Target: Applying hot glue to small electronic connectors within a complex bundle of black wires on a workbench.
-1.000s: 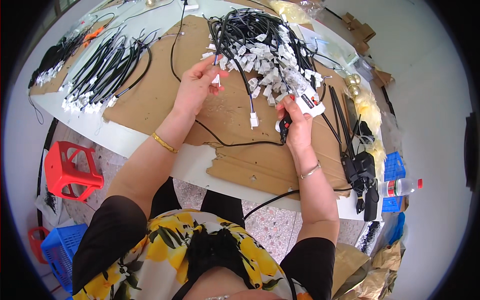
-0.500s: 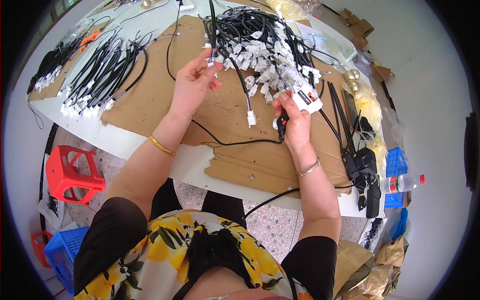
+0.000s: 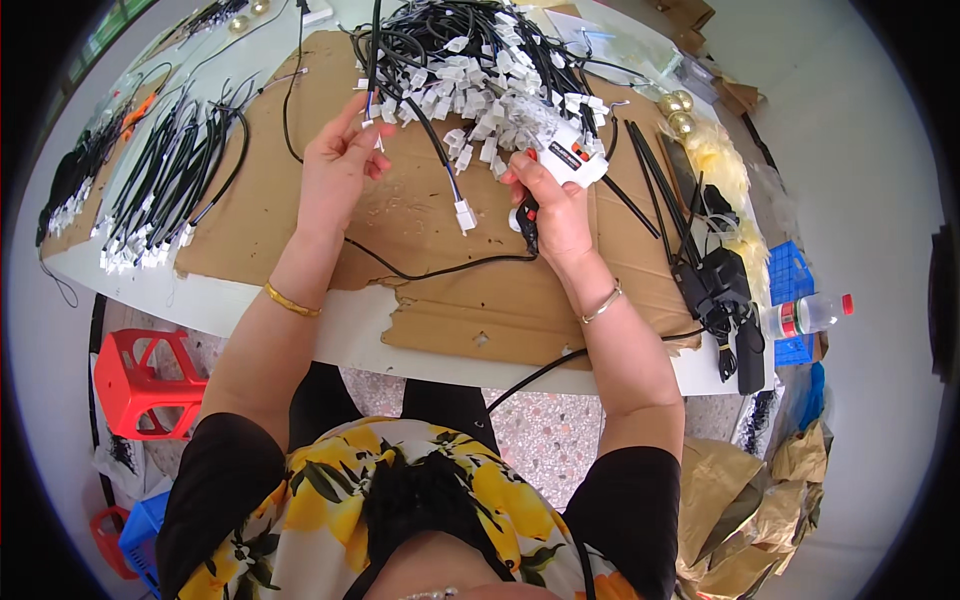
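Black cable (image 3: 374, 55): left hand (image 3: 335, 170) holds one.

Floral blouse (image 3: 320, 510) is worn: off-white ground, printed with yellow lemons, dark green leaves, pale blossoms. Centre front is covered by a black patch (image 3: 425, 487), ragged outline; can't be told whether print or separate layer. Upper arms are covered by plain black sleeves, left sleeve (image 3: 225, 490) and right sleeve (image 3: 632, 520), both ended above the elbow. Left wrist is ringed by a gold-coloured bangle (image 3: 291, 302), right by a thinner silver-coloured bracelet (image 3: 601, 302). Legs are clad in black trousers (image 3: 440, 408). Pale beaded necklace (image 3: 435, 595) is partly cut off by the lower edge.
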`<state>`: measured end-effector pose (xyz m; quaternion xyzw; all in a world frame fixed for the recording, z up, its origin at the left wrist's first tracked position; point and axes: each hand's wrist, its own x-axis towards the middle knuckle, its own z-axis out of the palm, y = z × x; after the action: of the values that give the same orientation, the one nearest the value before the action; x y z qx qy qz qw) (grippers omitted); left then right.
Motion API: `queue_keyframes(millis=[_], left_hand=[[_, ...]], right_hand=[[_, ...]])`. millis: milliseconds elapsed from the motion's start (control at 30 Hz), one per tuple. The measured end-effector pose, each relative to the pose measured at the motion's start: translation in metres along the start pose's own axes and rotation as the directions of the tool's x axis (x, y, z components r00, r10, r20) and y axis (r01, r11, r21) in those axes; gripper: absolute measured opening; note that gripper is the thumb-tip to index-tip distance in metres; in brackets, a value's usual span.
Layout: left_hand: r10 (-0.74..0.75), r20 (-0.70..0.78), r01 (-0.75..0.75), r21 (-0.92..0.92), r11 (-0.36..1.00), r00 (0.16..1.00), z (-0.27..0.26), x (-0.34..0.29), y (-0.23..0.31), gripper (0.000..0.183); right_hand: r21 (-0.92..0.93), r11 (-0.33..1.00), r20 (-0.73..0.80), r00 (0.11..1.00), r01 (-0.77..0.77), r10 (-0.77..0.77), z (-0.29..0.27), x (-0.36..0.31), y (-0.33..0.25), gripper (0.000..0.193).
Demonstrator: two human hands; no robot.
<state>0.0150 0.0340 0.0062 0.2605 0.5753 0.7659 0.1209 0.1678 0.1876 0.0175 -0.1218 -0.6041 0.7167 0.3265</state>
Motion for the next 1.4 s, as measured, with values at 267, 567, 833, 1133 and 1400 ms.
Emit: queue_keyframes(millis=[267,567,833,1133,1400], left_hand=[[-0.028,0.051,0.025,0.055,0.998,0.998,-0.005,0.001,-0.009,0.035],[-0.092,0.143,0.106,-0.088,0.991,0.985,0.002,-0.008,-0.004,0.029],[-0.014,0.115,0.007,0.060,0.998,0.993,0.001,-0.009,-0.007,0.031],[0.021,0.030,-0.025,0.147,0.989,0.999,0.002,-0.009,-0.004,0.032],[0.052,0.000,-0.050,0.272,0.961,0.999,0.006,-0.013,0.006,0.033]], right_hand=[[-0.078,0.997,0.027,1.000,0.006,-0.004,-0.001,0.000,0.002,0.017],[-0.251,0.966,0.096,0.995,0.054,-0.031,0.010,-0.013,-0.006,0.016],[-0.444,0.894,0.205,0.979,0.069,0.026,0.016,-0.020,-0.008,0.023],[-0.441,0.897,0.226,0.970,0.023,0.086,0.021,-0.021,-0.009,0.027],[-0.457,0.890,0.205,0.972,-0.010,0.116,0.023,-0.021,-0.008,0.021]])
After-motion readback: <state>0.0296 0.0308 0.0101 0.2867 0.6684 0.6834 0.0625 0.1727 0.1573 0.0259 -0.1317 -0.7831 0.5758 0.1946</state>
